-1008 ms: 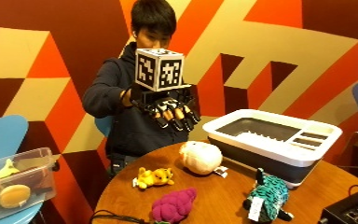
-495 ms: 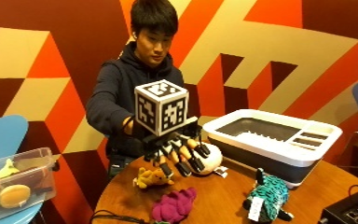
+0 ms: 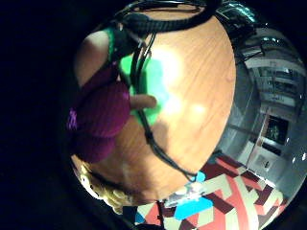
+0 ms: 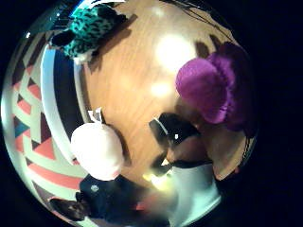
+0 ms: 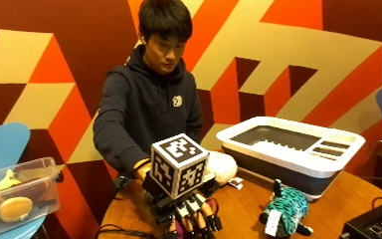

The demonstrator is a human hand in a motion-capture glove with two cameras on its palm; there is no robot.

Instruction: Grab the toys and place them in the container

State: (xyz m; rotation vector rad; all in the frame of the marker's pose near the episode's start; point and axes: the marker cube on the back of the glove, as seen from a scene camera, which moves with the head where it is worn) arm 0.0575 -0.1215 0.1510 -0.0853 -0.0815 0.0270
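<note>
My gloved right hand [image 5: 188,213] hangs low over the round wooden table [image 5: 244,204], fingers straight and pointing down at the purple plush toy [image 4: 212,90], which it hides in the outside view. The palm views show the purple toy [image 3: 98,120] close under the palm, a fingertip [image 3: 144,101] beside it, nothing gripped. A pale round plush [image 5: 221,167] lies just behind the hand, and a yellow plush [image 3: 103,188] lies near the table edge. The teal spotted plush [image 5: 285,211] stands to the right. On a blue chair at the left, a clear plastic box [image 5: 19,172] holds several toys.
A white-rimmed grey bin [image 5: 290,149] stands at the back right of the table. A black device [image 5: 376,224] sits at the table's right edge. A black cable [image 3: 158,148] trails across the wood. The person's bare hand does not show.
The gloved hand has come down from chest height to just above the table, over the purple plush. The toys have not moved.
</note>
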